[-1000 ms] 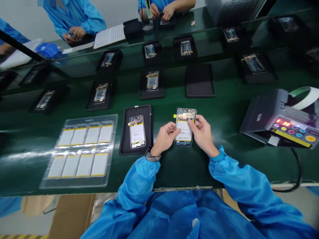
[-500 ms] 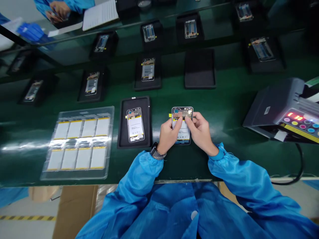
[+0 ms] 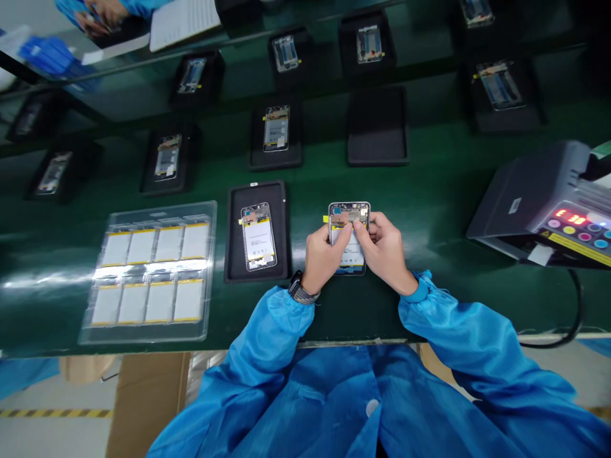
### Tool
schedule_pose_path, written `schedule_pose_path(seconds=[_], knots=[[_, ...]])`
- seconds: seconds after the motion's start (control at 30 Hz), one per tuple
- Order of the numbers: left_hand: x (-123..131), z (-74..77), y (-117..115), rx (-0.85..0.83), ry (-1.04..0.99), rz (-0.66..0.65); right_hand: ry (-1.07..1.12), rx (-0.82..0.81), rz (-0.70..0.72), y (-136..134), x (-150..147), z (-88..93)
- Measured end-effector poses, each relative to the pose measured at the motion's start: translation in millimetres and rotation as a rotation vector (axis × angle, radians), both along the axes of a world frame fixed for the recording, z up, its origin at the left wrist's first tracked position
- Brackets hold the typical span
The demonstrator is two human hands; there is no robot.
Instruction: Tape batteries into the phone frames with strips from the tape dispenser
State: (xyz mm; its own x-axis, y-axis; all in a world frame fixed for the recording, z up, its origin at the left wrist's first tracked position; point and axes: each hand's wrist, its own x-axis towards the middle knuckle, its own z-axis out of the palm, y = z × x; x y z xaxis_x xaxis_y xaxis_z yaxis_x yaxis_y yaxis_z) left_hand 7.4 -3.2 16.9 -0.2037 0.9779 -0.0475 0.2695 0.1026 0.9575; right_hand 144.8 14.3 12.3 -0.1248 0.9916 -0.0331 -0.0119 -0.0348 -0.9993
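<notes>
**Figure.** Seated worker's view of a phone assembly bench. Both forearms, in blue smock sleeves [image 3: 353,318], reached forward with the elbows well apart. The left hand [image 3: 324,261], with a wristwatch [image 3: 300,292] at its wrist, and the right hand [image 3: 386,253] met at the midline, both grasping 1 phone frame [image 3: 349,238] by its sides. The right fingertips [image 3: 361,233] pressed near the upper end of the fitted battery, and the frame stood over the green bench mat [image 3: 420,308] directly before the person, a yellow tab [image 3: 325,219] showing at its left edge.

To the left lay 1 black tray [image 3: 280,254] holding 1 phone frame with a battery [image 3: 258,236], just beside the hands. Farther left was 1 clear blister tray [image 3: 212,267] with 8 white batteries [image 3: 142,247] in 2 rows of 4. Beyond stood 10 more black trays: 9 held frames, and 1 [image 3: 377,127] held none visible.

At right sat 1 grey tape dispenser [image 3: 525,197] with red digits lit, its black cable [image 3: 581,305] curving down. At top left were a co-worker's hands [image 3: 98,19] and white papers [image 3: 184,25]. Below the bench edge were 1 cardboard box [image 3: 146,401] and a floor with a yellow-and-black stripe [image 3: 57,413].
</notes>
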Motion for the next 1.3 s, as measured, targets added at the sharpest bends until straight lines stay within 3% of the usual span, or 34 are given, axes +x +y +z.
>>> schedule_pose_path(seconds=[0.23, 0.53, 0.73, 0.9, 1.3], knots=[[6.2, 3.3, 2.0, 0.033, -0.111, 0.110, 0.006, 0.002, 0.042, -0.8, -1.1, 1.1], [9.5, 10.0, -0.5, 0.002, -0.196, 0.117, -0.092, 0.049, -0.008, -2.8, 0.4, -3.0], [7.4, 9.0, -0.1, -0.083, -0.249, 0.070, -0.109, 0.055, -0.074, -4.9, -1.4, 1.2], [2.0, 7.9, 1.3, -0.074, -0.283, -0.008, 0.027, -0.012, -0.002, -2.5, 0.3, 9.6], [7.7, 15.0, -0.6, -0.029, -0.175, 0.107, -0.020, 0.023, -0.008, -4.9, 0.0, 8.7]])
